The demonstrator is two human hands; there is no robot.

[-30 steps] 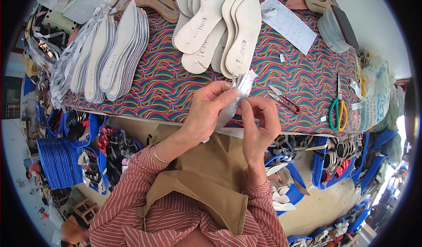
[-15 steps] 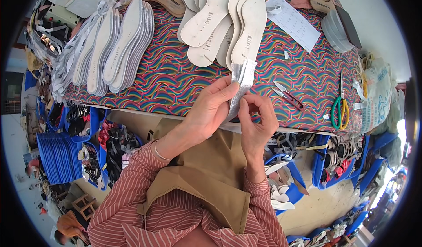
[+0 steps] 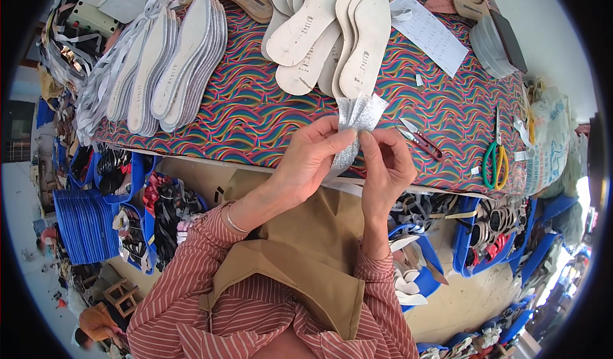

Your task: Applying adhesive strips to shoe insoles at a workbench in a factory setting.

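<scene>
My left hand (image 3: 316, 153) is closed round a small bundle of silvery glitter strips (image 3: 348, 158), thumb on top. The strips' upper ends fan apart above my fingers, and their lower ends hang by the table edge. My right hand (image 3: 388, 164) pinches the same strips from the right, thumb and forefinger at the fanned part. Just beyond the strips lie loose white insoles (image 3: 364, 59) with dark stamped marks, overlapping one another. To the right of my right hand are small thread snips (image 3: 421, 139) with dark red handles.
Stacked insoles with silvery edges (image 3: 185, 65) stand at the left of the patterned tablecloth (image 3: 255, 113). Scissors (image 3: 495, 158) with green and yellow handles, a paper sheet (image 3: 434, 37) and a tape roll (image 3: 491, 46) lie right. Blue bins (image 3: 424, 263) with shoe parts stand below the table.
The upper ends of the strips have spread wider into a fan. My right hand has moved slightly up and right, its thumb now on the strips.
</scene>
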